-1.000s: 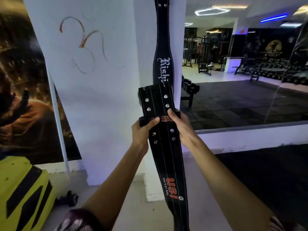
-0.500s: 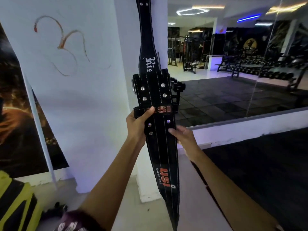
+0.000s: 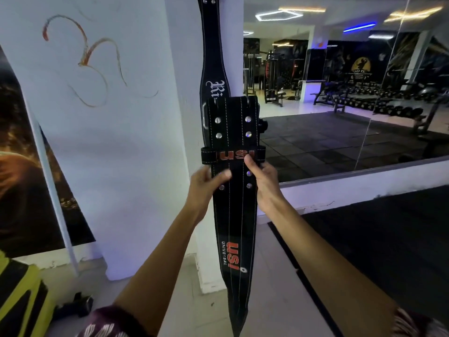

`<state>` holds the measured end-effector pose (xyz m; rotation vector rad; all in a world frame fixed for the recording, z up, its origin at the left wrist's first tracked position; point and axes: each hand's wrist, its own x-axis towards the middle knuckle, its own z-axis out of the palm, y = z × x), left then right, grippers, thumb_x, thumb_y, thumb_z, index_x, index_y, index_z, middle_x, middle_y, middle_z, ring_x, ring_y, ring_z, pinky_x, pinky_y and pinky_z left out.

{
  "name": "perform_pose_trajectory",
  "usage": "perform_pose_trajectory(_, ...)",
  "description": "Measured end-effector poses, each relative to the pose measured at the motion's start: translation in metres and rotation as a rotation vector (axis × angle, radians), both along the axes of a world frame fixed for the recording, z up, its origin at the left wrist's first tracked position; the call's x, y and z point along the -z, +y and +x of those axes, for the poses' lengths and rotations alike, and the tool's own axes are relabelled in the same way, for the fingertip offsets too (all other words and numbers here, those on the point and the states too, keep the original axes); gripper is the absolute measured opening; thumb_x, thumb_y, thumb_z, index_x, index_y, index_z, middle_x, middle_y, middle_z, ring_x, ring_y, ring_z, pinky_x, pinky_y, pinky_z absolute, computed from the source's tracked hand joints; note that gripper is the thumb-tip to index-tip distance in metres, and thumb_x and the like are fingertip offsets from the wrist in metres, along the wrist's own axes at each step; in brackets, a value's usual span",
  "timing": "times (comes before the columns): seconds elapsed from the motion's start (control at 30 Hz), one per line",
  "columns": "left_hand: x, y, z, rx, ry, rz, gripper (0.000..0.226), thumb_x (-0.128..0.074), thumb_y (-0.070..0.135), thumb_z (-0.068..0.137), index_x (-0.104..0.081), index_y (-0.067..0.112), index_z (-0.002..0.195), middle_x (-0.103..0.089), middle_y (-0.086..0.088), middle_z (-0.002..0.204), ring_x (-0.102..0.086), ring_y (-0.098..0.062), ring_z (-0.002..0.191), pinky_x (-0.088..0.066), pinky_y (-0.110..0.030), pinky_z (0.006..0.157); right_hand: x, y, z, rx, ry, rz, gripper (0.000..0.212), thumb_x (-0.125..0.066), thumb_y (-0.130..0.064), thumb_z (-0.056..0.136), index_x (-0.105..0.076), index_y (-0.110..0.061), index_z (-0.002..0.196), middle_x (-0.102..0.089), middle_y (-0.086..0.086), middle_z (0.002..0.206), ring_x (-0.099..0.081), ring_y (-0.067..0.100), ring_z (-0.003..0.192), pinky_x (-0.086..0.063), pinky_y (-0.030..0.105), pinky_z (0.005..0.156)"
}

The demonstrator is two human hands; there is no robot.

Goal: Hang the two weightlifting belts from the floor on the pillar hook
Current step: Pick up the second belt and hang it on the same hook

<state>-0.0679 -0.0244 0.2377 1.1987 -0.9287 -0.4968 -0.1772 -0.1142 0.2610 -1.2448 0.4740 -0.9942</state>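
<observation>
A black belt with white gothic lettering (image 3: 213, 54) hangs down the white pillar (image 3: 184, 69); its top runs out of view, so the hook is hidden. In front of it I hold a second black belt with red USI lettering (image 3: 233, 222) upright, its buckle end level with the lettering of the hung belt. My left hand (image 3: 206, 183) grips its left edge just below the loop, thumb across the front. My right hand (image 3: 263, 183) grips the right edge, thumb on the loop's red letters. The belt's tail hangs toward the floor.
A large wall mirror (image 3: 340, 93) to the right of the pillar reflects gym machines and dumbbell racks. A yellow and black object (image 3: 21, 300) sits at the lower left. A dark poster (image 3: 24, 154) leans against the wall on the left. Black mat (image 3: 376, 239) covers the floor on the right.
The USI belt has gone up along the pillar, covering more of the hung belt's lettering. My right hand moved up from the belt's middle to the loop; my left hand slid slightly lower.
</observation>
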Motion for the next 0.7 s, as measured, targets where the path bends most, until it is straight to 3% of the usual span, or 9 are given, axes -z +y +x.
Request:
perform_pose_trajectory(0.1, 0.074, 0.024, -0.008, 0.081, -0.013, 0.279, 0.007, -0.069, 0.009, 0.08, -0.073, 0.009, 0.086, -0.077, -0.002, 0.082, -0.073, -0.014, 0.077, -0.053, -0.027, 0.072, -0.005, -0.003, 0.001, 0.028, -0.002, 0.023, 0.007, -0.063, -0.027, 0.083, -0.063, -0.022, 0.078, -0.055, -0.006, 0.077, -0.044, 0.007, 0.068, -0.038, 0.02, 0.064)
perform_pose_trajectory(0.27, 0.072, 0.016, -0.007, 0.042, 0.176, 0.131, 0.012, -0.067, 0.007, 0.079, -0.072, 0.002, 0.089, -0.077, -0.003, 0.08, -0.072, -0.018, 0.075, -0.058, -0.028, 0.07, 0.002, -0.003, 0.005, 0.009, 0.009, 0.03, 0.006, -0.063, -0.029, 0.083, -0.063, -0.023, 0.082, -0.056, -0.005, 0.082, -0.045, 0.006, 0.07, -0.037, 0.021, 0.061)
perform_pose_trajectory(0.4, 0.134, 0.047, -0.012, 0.182, 0.013, 0.511, 0.011, -0.069, 0.006, 0.08, -0.076, 0.014, 0.081, -0.077, 0.001, 0.081, -0.071, -0.016, 0.081, -0.053, -0.022, 0.074, -0.002, -0.005, 0.007, 0.024, 0.011, 0.027, 0.007, -0.064, -0.029, 0.082, -0.063, -0.025, 0.077, -0.054, -0.012, 0.074, -0.041, 0.005, 0.066, -0.033, 0.023, 0.061)
perform_pose_trajectory(0.47, 0.13, 0.057, -0.011, 0.222, -0.069, 0.586, 0.014, -0.068, 0.007, 0.081, -0.076, 0.019, 0.079, -0.076, 0.008, 0.075, -0.07, -0.008, 0.077, -0.051, -0.022, 0.075, -0.001, -0.007, 0.005, 0.0, 0.009, 0.004, 0.006, -0.063, -0.029, 0.083, -0.063, -0.025, 0.077, -0.055, -0.013, 0.075, -0.041, 0.005, 0.068, -0.034, 0.023, 0.062)
perform_pose_trajectory(0.53, 0.087, 0.044, -0.008, 0.187, -0.049, 0.402, 0.012, -0.066, 0.01, 0.081, -0.072, 0.02, 0.084, -0.075, 0.011, 0.076, -0.07, -0.002, 0.076, -0.051, -0.02, 0.073, -0.001, -0.006, 0.005, -0.028, 0.01, -0.019, 0.006, -0.062, -0.027, 0.084, -0.062, -0.025, 0.079, -0.057, -0.012, 0.077, -0.044, 0.004, 0.068, -0.038, 0.022, 0.068)
perform_pose_trajectory(0.6, 0.033, 0.027, -0.006, 0.109, 0.091, 0.168, 0.021, -0.066, 0.017, 0.077, -0.069, 0.017, 0.098, -0.076, 0.008, 0.085, -0.071, -0.007, 0.083, -0.056, -0.022, 0.073, -0.002, -0.002, 0.007, -0.073, -0.007, -0.028, 0.004, -0.063, -0.027, 0.083, -0.063, -0.024, 0.081, -0.061, -0.009, 0.08, -0.052, 0.005, 0.072, -0.043, 0.026, 0.075)
perform_pose_trajectory(0.7, -0.003, 0.006, -0.008, -0.056, 0.178, 0.012, 0.017, -0.069, 0.016, 0.079, -0.071, 0.01, 0.096, -0.075, 0.0, 0.084, -0.072, -0.014, 0.078, -0.057, -0.032, 0.074, -0.005, -0.003, 0.01, -0.097, 0.052, -0.145, 0.009, -0.063, -0.033, 0.083, -0.064, -0.029, 0.091, -0.064, -0.006, 0.095, -0.059, 0.016, 0.091, -0.048, 0.038, 0.082)
